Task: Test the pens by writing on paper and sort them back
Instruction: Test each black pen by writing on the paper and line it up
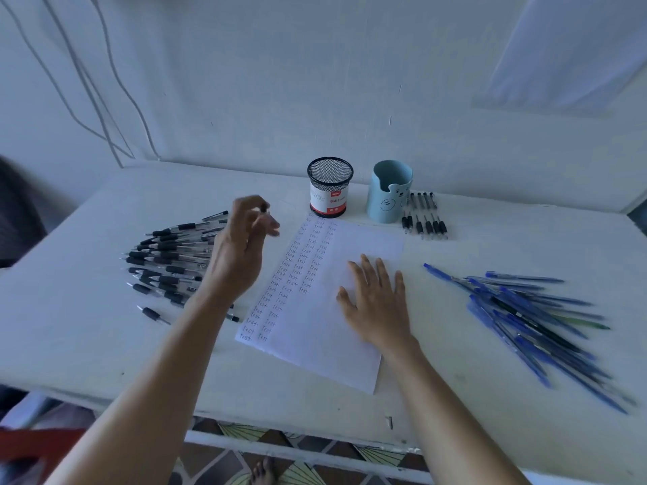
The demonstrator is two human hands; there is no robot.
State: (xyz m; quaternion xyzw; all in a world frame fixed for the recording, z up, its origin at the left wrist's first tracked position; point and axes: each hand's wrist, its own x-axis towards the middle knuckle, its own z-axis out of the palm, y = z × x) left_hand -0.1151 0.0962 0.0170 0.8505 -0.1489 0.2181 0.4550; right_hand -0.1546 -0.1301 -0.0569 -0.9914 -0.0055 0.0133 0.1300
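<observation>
A white paper sheet (315,309) lies mid-table, with columns of "test" written down its left half. My right hand (376,302) lies flat on the sheet with straight fingers. My left hand (241,246) is raised over the right edge of a pile of black pens (168,260). Its fingers are curled and blurred, and they pinch what looks like a black pen (265,208), of which only a dark end shows. A pile of blue pens (525,316) lies to the right of the sheet. Several black pens (423,215) lie in rows beside the blue cup.
A black mesh pen cup (329,187) and a light blue bear cup (388,190) stand at the back, beyond the paper. The white table (87,344) meets a wall behind. One loose black pen (154,315) lies near the front left. Patterned floor shows below the front edge.
</observation>
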